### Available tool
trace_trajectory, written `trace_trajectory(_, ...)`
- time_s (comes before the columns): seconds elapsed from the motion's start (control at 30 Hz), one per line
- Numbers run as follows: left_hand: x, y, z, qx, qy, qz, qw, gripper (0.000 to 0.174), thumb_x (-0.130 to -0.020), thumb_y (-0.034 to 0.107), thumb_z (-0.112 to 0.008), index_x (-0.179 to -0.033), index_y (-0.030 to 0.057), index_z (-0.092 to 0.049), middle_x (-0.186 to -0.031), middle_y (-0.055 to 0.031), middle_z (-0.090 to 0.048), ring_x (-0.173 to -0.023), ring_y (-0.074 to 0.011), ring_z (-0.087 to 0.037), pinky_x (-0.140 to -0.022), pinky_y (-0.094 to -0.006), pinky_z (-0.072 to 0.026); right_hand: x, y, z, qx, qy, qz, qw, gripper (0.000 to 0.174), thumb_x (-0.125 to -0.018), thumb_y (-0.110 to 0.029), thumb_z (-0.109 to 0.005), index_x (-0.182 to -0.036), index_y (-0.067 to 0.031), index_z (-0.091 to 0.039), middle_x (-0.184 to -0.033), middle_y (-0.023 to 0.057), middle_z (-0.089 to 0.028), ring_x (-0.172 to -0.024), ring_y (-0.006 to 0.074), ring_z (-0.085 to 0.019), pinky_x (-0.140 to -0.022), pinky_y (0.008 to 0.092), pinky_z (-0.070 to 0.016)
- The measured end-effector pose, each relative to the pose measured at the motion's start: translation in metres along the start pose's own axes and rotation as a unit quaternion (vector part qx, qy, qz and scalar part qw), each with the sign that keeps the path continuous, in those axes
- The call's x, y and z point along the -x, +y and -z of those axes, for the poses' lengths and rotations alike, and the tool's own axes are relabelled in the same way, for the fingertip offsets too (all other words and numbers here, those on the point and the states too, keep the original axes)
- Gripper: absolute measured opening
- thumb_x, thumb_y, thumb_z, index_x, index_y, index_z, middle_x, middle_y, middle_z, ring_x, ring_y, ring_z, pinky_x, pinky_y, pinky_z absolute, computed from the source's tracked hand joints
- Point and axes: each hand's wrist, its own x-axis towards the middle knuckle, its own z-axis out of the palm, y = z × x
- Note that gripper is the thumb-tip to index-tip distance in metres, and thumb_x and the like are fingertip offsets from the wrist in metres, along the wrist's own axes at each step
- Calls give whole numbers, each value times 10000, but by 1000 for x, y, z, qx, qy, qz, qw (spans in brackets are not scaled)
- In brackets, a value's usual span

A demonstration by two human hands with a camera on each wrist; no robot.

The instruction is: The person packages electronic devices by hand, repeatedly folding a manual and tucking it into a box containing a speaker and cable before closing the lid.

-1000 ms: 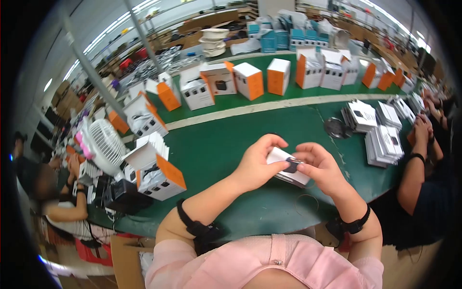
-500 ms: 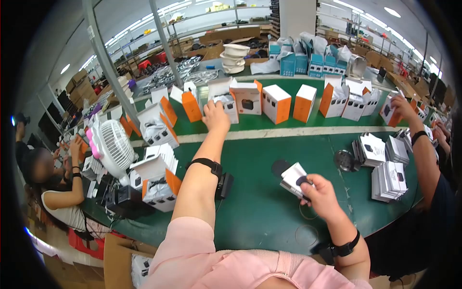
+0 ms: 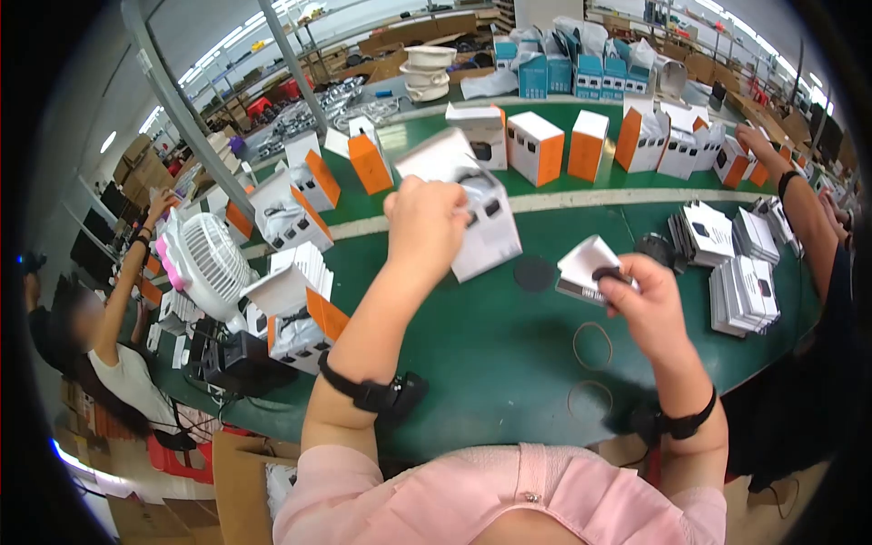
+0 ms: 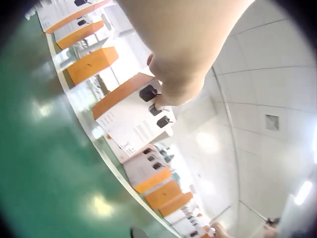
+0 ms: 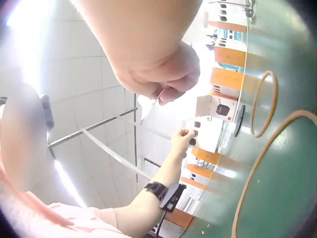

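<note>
My left hand (image 3: 424, 227) grips an open white carton (image 3: 488, 252) by its upper side. The carton is tilted and raised over the green table, its lid flap up and a clear plastic bag inside. Three dark device pictures show on its printed face in the left wrist view, where the carton (image 4: 132, 123) has an orange side. My right hand (image 3: 652, 295) pinches a small white booklet (image 3: 581, 266) and a dark piece (image 3: 607, 273) between thumb and fingers. The dark piece is partly hidden by the thumb. A black disc (image 3: 533, 272) lies between the hands.
Two rubber bands (image 3: 592, 347) lie near my right forearm. Stacks of white booklets (image 3: 745, 295) sit at the right, beside a round dark dish (image 3: 658, 247). White-orange cartons (image 3: 536, 150) line the back ledge. A fan (image 3: 204, 263) and another open carton (image 3: 304, 331) stand left.
My left hand left the right hand's booklet, reached to the back row, and has brought a carton forward and right. My right hand keeps the booklet and dark piece, now slightly farther forward.
</note>
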Motion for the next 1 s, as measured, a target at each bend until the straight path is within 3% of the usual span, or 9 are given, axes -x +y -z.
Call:
trace_trajectory(0.17,71,65,34,48,-108,-137,983,154,-661,102,-716,-785,106,-625,-756,-44,-583,-827,-250,-496,-801,-428,-341,-4,-45,-1,132,-18,57,990,51,-814,-26,-630,-859,-3,-637,-696,-17,-585,-608,33,-495,-543,200,-392)
trace_trajectory(0.27,89,77,44,84,-115,-166,976,199,-677,93,-708,-859,86,-627,-767,-46,-567,-792,-250,-482,-774,-397,-355,-10,-63,-14,255,-38,195,946,85,-804,-49,-646,-871,1,-634,-705,75,-612,-611,140,-553,-580,264,-437)
trace_trajectory(0.3,93,78,45,120,-101,-154,976,217,-691,87,-702,-896,67,-631,-770,-56,-561,-778,-260,-483,-754,-380,-369,-13,-64,-21,277,-39,210,937,111,-780,-69,-660,-871,-10,-636,-734,133,-612,-643,251,-593,-603,323,-461)
trace_trajectory(0.43,96,61,42,157,-39,-98,982,275,-744,64,-672,-1005,-5,-622,-762,-96,-536,-687,-283,-501,-637,-346,-420,-30,-54,-39,382,-68,297,873,141,-719,-68,-649,-856,-34,-646,-768,136,-626,-749,338,-604,-652,413,-475)
trace_trajectory(0.5,98,57,48,171,-66,-4,983,255,-748,78,-681,-983,-11,-637,-754,-116,-532,-627,-268,-509,-581,-339,-428,-38,-53,-47,405,-86,315,854,148,-713,-62,-646,-858,-38,-650,-774,128,-631,-756,333,-606,-661,413,-478)
trace_trajectory(0.63,100,51,48,156,-58,-9,986,242,-724,125,-724,-933,18,-666,-760,-99,-510,-651,-244,-512,-578,-332,-426,-63,-46,-60,456,-126,363,803,125,-693,-60,-635,-817,-62,-651,-789,90,-639,-806,302,-610,-695,402,-494)
trace_trajectory(0.8,116,57,49,152,-138,-34,978,265,-692,213,-754,-901,68,-681,-831,-64,-470,-767,-243,-529,-620,-347,-461,-65,-35,-56,516,-175,385,745,147,-649,-72,-670,-788,-78,-625,-733,67,-595,-771,266,-589,-666,378,-478)
trace_trajectory(0.9,121,55,47,169,-126,-40,977,303,-646,219,-790,-893,71,-697,-786,-55,-452,-678,-217,-505,-555,-328,-433,-44,-38,-52,625,-193,395,645,76,-648,-131,-647,-670,-86,-591,-719,84,-621,-730,219,-603,-609,338,-459)
trace_trajectory(1.0,125,58,47,160,-113,-56,979,328,-594,218,-825,-865,72,-710,-735,-40,-434,-612,-192,-483,-501,-311,-403,-24,-59,-53,681,-244,303,621,61,-639,-125,-643,-657,-94,-593,-661,62,-595,-716,212,-599,-607,324,-451)
